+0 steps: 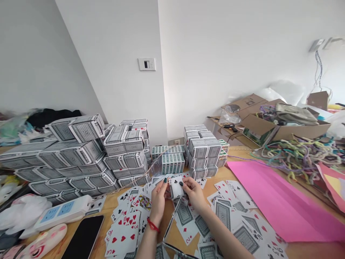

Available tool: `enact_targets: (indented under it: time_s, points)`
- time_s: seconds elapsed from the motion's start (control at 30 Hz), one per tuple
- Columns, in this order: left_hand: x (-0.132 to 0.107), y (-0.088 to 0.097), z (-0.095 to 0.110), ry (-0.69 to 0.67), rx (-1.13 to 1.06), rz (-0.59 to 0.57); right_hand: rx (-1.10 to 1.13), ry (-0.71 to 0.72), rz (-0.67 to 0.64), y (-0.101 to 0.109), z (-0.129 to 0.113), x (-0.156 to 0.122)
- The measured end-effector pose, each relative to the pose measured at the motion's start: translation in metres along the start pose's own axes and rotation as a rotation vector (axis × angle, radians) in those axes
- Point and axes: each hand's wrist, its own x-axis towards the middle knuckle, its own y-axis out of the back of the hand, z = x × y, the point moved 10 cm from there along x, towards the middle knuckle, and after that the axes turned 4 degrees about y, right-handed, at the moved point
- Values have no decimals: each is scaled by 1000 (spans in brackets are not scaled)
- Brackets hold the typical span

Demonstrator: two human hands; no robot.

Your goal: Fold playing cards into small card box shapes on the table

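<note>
Between my two hands is a two of clubs playing card, tilted up with its face toward me. My left hand pinches its left edge, and a red string bracelet circles that wrist. Thumb and fingers of my right hand grip the card's right side. Whether other cards lie behind it I cannot tell. Just below the hands, a thin-edged frame of folded cards stands among loose playing cards, some face up and some face down.
Stacked blocks made of folded cards rise at the left, with another stack behind my right hand. A phone and a power strip lie at left. Pink paper, pipe cleaners and a cardboard box are at right.
</note>
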Motion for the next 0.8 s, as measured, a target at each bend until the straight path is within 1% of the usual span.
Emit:
enact_targets:
  time_s: [0.07, 0.17, 0.27, 0.33, 0.47, 0.53, 0.63, 0.73, 0.8]
  points:
    - [0, -3, -2, 28, 5, -32, 40, -22, 8, 2, 4, 0]
    - [-2, -2, 3, -10, 82, -12, 97, -50, 5, 3, 9, 0]
    - [-2, -3, 4, -30, 104, -32, 139, -71, -8, 1, 10, 0]
    - [-2, 0, 5, -37, 106, -7, 161, -86, -32, -1, 9, -1]
    - [0, 11, 4, -26, 100, 88, 175, -112, -85, -7, 6, -3]
    - [0, 14, 4, -18, 105, 103, 178, -114, -100, -9, 5, -4]
    - [0, 11, 5, -33, 137, 72, 191, -121, -107, -11, 5, -4]
    - [-1, 6, 8, -69, 193, 23, 205, -153, -82, -11, 8, -4]
    - [-2, 4, 11, -93, 222, 17, 225, -182, -62, -10, 9, -5]
